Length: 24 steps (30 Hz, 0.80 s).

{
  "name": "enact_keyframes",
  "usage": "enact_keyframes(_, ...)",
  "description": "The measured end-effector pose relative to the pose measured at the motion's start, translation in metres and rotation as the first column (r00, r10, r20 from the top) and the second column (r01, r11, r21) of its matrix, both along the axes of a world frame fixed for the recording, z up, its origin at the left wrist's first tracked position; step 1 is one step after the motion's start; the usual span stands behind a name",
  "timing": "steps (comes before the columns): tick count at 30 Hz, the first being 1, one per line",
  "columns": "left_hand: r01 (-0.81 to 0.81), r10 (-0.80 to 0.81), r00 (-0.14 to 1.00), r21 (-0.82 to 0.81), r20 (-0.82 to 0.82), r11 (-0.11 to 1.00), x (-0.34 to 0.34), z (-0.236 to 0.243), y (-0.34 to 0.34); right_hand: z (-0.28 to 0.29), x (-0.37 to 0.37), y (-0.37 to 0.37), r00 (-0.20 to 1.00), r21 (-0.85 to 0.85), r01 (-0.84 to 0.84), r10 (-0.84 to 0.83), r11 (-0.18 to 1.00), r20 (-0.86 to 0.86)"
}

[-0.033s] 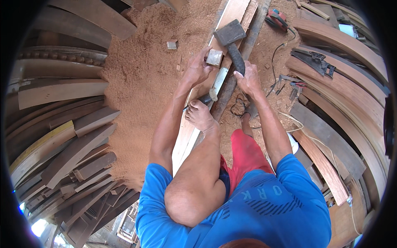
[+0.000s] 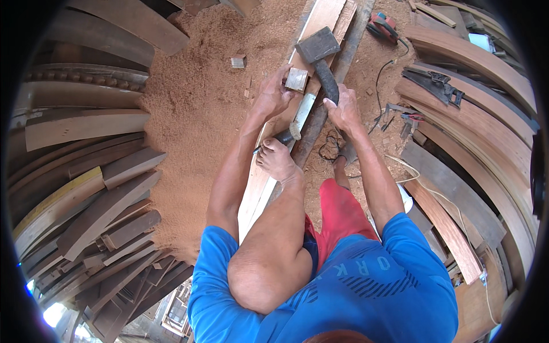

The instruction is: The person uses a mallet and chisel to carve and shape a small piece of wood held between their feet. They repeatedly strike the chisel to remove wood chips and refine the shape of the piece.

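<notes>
We log the dark mallet with its head over the long plank; whether it rests there, we cannot tell. Right hand: fingers wrapped round the lower handle. Left hand: fingers closed on the side of a small wood block, also over the plank. We judge the mallet stiff, head-heavy and hard to damage; best held low on the handle. Block: probably light, rigid, not slippery; we would grip its sides.
</notes>
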<state>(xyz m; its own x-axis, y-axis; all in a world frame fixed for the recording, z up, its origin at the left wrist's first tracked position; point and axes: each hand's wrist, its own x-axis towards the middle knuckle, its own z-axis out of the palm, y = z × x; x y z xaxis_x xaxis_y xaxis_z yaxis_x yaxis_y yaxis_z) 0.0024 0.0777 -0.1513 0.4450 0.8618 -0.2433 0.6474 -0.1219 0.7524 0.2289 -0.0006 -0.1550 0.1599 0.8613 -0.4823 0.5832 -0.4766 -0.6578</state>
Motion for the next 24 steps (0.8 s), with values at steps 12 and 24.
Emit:
enact_keyframes(12,-0.003,0.029,0.983,-0.143,0.183,0.99,-0.001,0.007,-0.003,-0.001,0.0,0.001,1.0,-0.015,0.015,-0.015,1.0,0.004)
enact_keyframes(24,-0.125,0.134,0.989,-0.127,0.066,0.984,0.0,0.015,0.004,0.004,0.001,0.006,1.0,-0.069,-0.017,0.017,0.997,0.004)
